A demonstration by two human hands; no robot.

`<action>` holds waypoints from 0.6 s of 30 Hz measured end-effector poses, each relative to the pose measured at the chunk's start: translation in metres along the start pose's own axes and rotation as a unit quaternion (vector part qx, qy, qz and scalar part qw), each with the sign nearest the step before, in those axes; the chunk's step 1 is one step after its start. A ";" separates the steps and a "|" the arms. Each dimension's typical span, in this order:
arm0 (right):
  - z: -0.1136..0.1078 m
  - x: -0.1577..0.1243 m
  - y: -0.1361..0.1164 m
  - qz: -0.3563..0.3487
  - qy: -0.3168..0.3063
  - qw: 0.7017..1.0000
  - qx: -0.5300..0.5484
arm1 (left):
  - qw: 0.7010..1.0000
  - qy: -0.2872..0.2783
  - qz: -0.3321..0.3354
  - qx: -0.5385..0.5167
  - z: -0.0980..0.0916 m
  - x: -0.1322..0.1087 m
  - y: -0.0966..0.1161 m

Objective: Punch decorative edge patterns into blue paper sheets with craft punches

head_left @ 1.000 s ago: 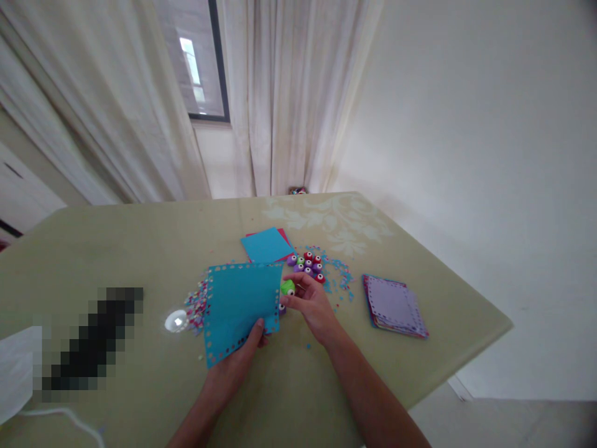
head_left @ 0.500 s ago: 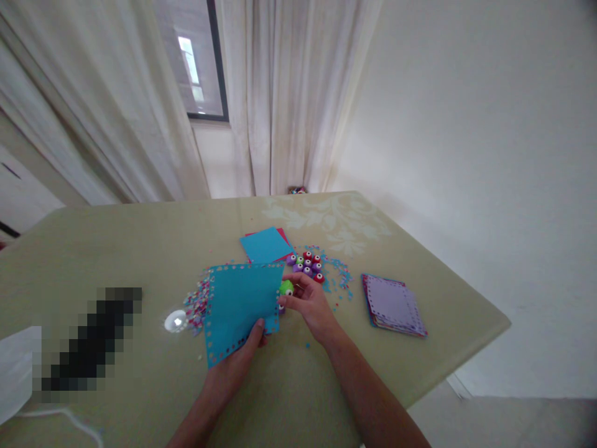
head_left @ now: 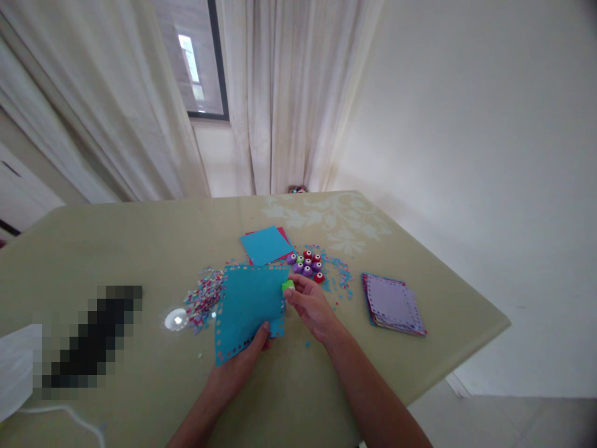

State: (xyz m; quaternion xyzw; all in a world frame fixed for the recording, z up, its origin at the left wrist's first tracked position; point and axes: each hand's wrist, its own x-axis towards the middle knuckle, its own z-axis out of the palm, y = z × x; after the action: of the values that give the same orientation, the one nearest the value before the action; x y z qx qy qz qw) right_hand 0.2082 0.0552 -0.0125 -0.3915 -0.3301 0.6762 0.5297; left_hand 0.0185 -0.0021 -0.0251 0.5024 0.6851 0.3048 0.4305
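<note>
My left hand (head_left: 254,345) grips a blue paper sheet (head_left: 252,305) by its lower edge, thumb on top. Small punched holes run along the sheet's edges. At the sheet's right edge, my right hand (head_left: 310,303) is closed around a green paper punch (head_left: 288,285); whether the sheet sits in its slot cannot be made out. Just beyond the fingers stands a cluster of small hole punches (head_left: 307,263) in purple, red and green. Behind the held sheet lies a small pile of plain squares, a blue paper square (head_left: 267,244) on top of red ones.
Paper confetti (head_left: 205,298) is heaped left of the sheet, with more scattered around the punches. A stack of hole-edged sheets (head_left: 394,303), lilac on top, lies to the right. A clear shiny round object (head_left: 176,319), a blurred-out dark object (head_left: 93,336) and a white cord (head_left: 65,409) are at left.
The blue sheet and my left hand have shifted slightly right. The green punch has turned in my right hand, so its eye-like face no longer shows.
</note>
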 end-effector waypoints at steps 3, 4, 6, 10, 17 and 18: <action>0.001 -0.001 0.002 -0.002 -0.009 1.000 -0.014 | 1.000 0.001 -0.006 -0.017 0.002 0.001 -0.003; 0.001 0.000 0.003 -0.003 -0.008 1.000 -0.012 | 1.000 0.002 -0.005 -0.024 0.003 0.001 -0.004; 0.001 0.001 0.004 -0.002 -0.009 1.000 -0.002 | 0.999 -0.003 -0.006 -0.034 0.004 0.001 -0.006; 0.001 0.001 0.005 0.016 -0.026 0.999 0.015 | 0.999 -0.005 -0.012 -0.049 0.007 0.002 -0.011; 0.003 0.000 0.008 0.044 -0.019 0.998 0.041 | 0.998 -0.021 -0.020 -0.059 0.011 0.002 -0.021; 0.004 0.001 0.009 0.048 -0.017 0.998 0.046 | 0.998 -0.019 -0.018 -0.063 0.012 0.002 -0.022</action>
State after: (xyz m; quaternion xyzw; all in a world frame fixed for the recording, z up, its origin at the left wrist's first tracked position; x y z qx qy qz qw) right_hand 0.2007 0.0537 -0.0190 -0.3705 -0.2884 0.7217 0.5086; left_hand 0.0199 -0.0072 -0.0495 0.4673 0.6655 0.3301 0.4794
